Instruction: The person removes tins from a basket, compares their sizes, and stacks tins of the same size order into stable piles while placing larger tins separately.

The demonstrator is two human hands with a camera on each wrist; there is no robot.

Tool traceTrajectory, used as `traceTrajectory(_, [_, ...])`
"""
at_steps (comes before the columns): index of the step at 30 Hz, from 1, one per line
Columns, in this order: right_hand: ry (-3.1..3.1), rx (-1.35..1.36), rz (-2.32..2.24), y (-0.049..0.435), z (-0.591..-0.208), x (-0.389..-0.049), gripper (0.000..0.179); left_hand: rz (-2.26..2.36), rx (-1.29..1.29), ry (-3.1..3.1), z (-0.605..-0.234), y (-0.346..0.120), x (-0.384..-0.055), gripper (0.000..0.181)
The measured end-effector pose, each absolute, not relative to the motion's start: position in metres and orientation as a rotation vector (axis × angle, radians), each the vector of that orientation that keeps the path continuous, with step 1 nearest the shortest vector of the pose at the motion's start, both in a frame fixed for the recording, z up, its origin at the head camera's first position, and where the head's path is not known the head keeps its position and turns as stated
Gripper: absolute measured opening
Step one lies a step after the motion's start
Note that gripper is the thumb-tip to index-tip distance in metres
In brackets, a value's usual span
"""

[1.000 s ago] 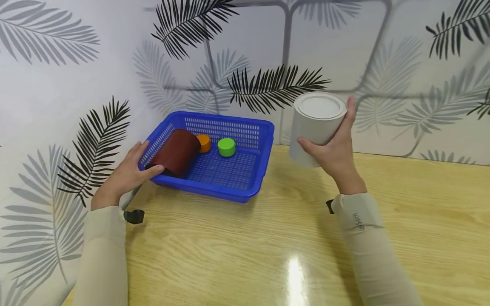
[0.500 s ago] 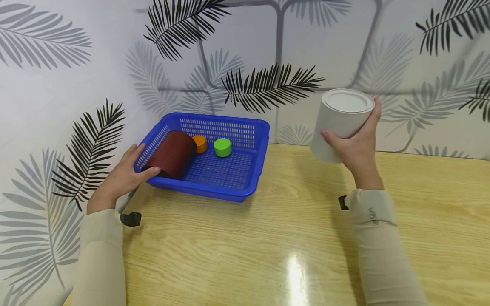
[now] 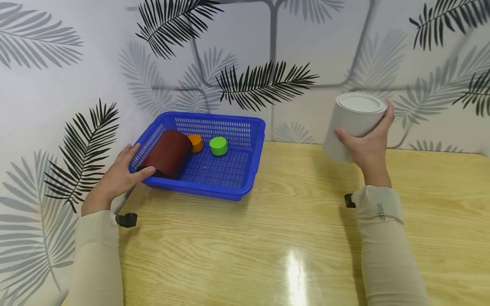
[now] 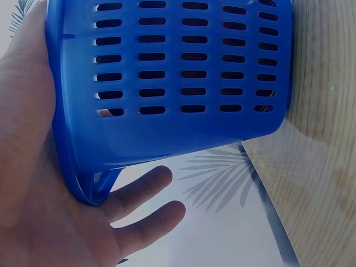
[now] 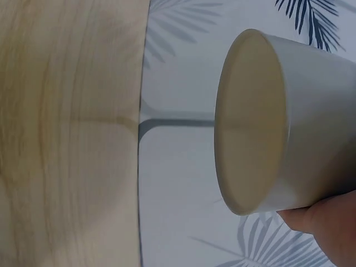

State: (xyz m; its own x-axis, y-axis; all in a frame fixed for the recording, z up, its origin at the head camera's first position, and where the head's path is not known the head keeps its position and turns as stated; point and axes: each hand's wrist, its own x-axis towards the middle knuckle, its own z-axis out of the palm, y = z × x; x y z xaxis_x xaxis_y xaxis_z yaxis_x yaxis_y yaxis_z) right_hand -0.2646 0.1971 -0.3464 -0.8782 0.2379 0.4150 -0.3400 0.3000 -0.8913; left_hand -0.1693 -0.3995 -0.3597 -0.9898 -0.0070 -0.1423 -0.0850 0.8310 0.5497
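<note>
My right hand (image 3: 370, 146) grips a white can (image 3: 354, 127), thumb on its near side and fingers round its right side. The can hangs above the table, slightly tilted, its rimmed round top facing up; in the right wrist view its round lower end (image 5: 250, 125) shows. My left hand (image 3: 115, 176) rests on the left front corner of the blue plastic basket (image 3: 214, 187), thumb across the rim. In the left wrist view, two fingers (image 4: 150, 222) extend loosely outside the basket, apart from its slotted wall. A dark red cylinder (image 3: 168, 153) lies inside, beside an orange round block (image 3: 196, 143) and a green round block (image 3: 218, 145).
The basket stands on a light wooden table (image 3: 229, 246) near its back edge. A wall covering (image 3: 237, 46) with leaf prints rises behind and to the left. Black straps with a small device (image 3: 127, 219) sit at the wrists.
My right hand has carried the white can to the right, away from the basket. My left hand stays on the basket corner, and the basket's contents lie as before. The head view has shifted slightly.
</note>
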Motion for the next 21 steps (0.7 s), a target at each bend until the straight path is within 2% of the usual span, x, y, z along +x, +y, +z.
traceTrajectory(21, [-2.236, -0.241, 1.651, 0.248, -0.372, -0.265, 0.12, 0.908, -0.06, 2.866, -0.358, -0.398, -0.169, 0.104])
